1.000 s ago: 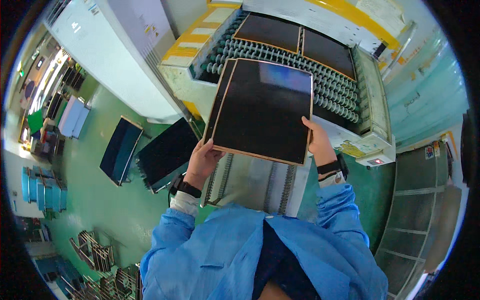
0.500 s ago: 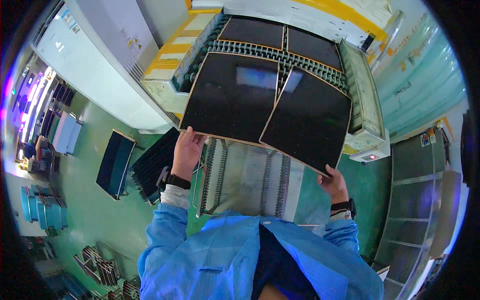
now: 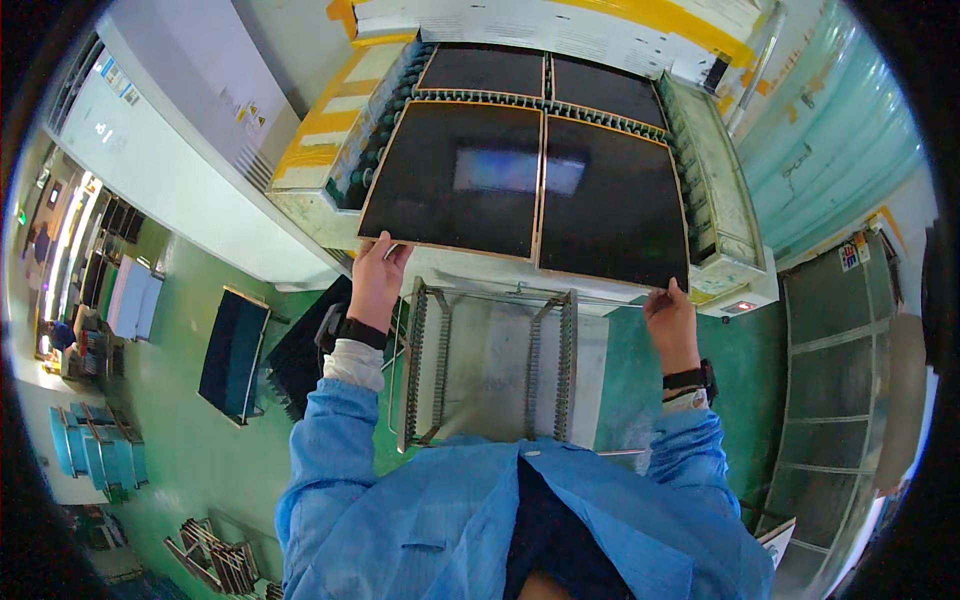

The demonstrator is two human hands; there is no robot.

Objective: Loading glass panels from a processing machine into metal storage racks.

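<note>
Two black rectangular panels with thin copper-coloured edges lie side by side on a roller conveyor [image 3: 373, 160]. My left hand [image 3: 379, 279] pinches the near left corner of the left black panel [image 3: 455, 200], thumb at its front edge. At the near right corner of the right black panel [image 3: 612, 220], my right hand [image 3: 671, 320] grips with the fingertips; its other fingers are curled. The panels' near edges jut out past the conveyor. Behind them, a second pair, a far left panel [image 3: 485, 70] and a far right panel [image 3: 605, 92], rests on the rollers.
A slotted metal rack [image 3: 408, 370] stands between me and the conveyor. Yellow-taped side guards [image 3: 322, 125] flank the rollers. On the left are a white cabinet [image 3: 190, 170] and dark panels in a floor rack [image 3: 234, 352]. A grey framed panel [image 3: 825, 400] stands at right.
The right panel has swung from a tilt into line beside the left one, its near corner moving up and away with my right hand. My left hand stays at its corner.
</note>
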